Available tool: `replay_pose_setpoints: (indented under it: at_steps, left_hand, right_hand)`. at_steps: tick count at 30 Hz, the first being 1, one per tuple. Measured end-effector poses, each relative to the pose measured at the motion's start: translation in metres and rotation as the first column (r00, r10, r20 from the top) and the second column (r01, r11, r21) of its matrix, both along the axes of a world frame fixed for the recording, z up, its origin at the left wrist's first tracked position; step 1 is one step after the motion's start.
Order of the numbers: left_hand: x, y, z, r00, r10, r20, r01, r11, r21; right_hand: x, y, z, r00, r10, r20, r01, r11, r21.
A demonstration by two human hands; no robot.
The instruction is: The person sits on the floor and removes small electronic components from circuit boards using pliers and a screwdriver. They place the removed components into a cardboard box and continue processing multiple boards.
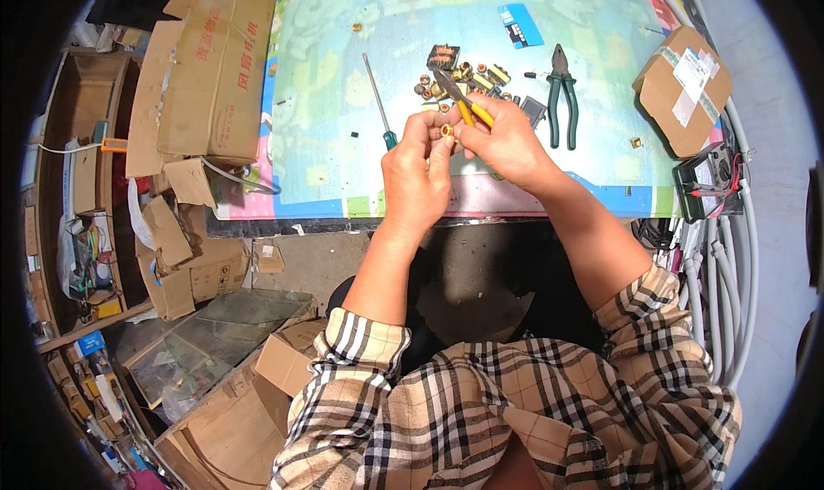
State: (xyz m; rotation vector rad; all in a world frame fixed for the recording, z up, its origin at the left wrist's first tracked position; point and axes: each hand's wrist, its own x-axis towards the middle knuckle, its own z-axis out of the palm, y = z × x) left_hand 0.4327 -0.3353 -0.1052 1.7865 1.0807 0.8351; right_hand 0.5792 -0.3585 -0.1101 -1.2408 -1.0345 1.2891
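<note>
Left hand (pixel 416 174): pinches a copper-coloured ring coil (pixel 447 130).
Right hand (pixel 508 151): grips yellow-handled pliers (pixel 481 114), just beside the left.
Surface (pixel 322 87): component pile (pixel 482 78) beyond the hands; screwdriver (pixel 378 99) left of it, green-handled pliers (pixel 561 77) right.
Right side: cardboard box (pixel 657 102), meter (pixel 705 178).

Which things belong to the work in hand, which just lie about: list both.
In use, it seems:
copper-coloured ring, left hand
yellow-handled cutters, right hand
parts pile, likely

Apparently just lying about:
screwdriver
green-handled pliers
blue card
meter
taped box
</note>
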Motion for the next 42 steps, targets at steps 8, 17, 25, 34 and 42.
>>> replay_pose_setpoints:
  at_steps: [8, 17, 25, 34, 42]
  left_hand:
    - [-0.011, 0.013, 0.001, 0.849, 0.074, 0.523, 0.269, 0.791, -0.550]
    - [-0.019, 0.021, -0.002, 0.781, 0.184, 0.597, 0.374, 0.627, -0.683]
    - [-0.026, 0.024, -0.008, 0.708, 0.257, 0.658, 0.462, 0.535, -0.707]
    - [-0.039, 0.031, -0.003, 0.634, 0.315, 0.706, 0.442, 0.602, -0.665]
    - [-0.043, 0.033, 0.006, 0.683, 0.290, 0.670, 0.295, 0.730, -0.616]
  right_hand:
    - [-0.007, -0.003, -0.001, 0.973, -0.138, 0.186, 0.106, 0.979, 0.172]
    - [-0.003, -0.003, -0.001, 0.998, -0.033, 0.055, 0.027, 0.993, 0.112]
    - [0.003, -0.003, 0.011, 0.968, -0.074, 0.240, 0.047, 0.992, 0.114]
    - [-0.001, -0.009, 0.004, 0.826, -0.002, 0.563, -0.096, 0.985, 0.145]
    - [-0.007, -0.014, 0.010, 0.750, 0.008, 0.661, -0.114, 0.987, 0.117]
